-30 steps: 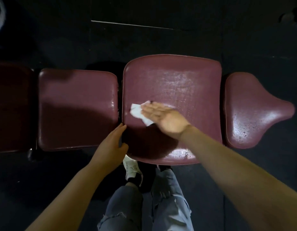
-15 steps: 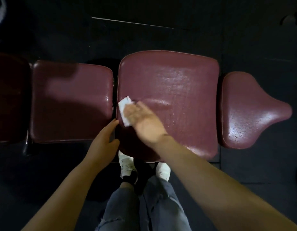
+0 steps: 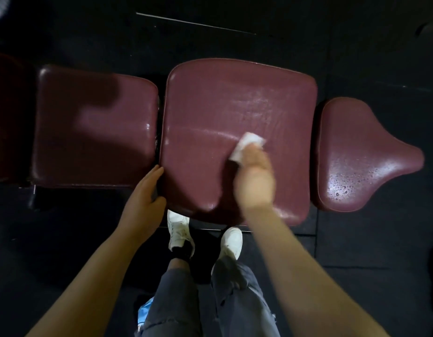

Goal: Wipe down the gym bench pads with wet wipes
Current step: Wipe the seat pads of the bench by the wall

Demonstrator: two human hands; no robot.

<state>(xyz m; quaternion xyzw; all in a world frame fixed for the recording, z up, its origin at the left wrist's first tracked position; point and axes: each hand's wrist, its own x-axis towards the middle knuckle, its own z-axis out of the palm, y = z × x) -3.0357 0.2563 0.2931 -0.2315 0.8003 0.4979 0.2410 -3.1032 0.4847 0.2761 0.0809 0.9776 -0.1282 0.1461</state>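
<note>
A maroon gym bench runs left to right below me. Its large middle pad (image 3: 210, 113) shines with wet streaks. My right hand (image 3: 255, 176), blurred by motion, presses a white wet wipe (image 3: 247, 143) flat on the right half of that pad. My left hand (image 3: 143, 200) grips the near left corner of the middle pad, at the gap beside the left pad (image 3: 93, 132). A tapered end pad (image 3: 361, 154) on the right carries water droplets.
The dark rubber floor (image 3: 356, 239) surrounds the bench. My white shoes (image 3: 179, 229) and grey jeans stand against the bench's near edge. Something blue (image 3: 143, 310) lies on the floor by my left leg. Another dark red pad (image 3: 6, 117) is at the far left.
My right hand has swept the wipe from the middle pad's left edge across to its right half. My left hand has stayed at the pad's near left corner.
</note>
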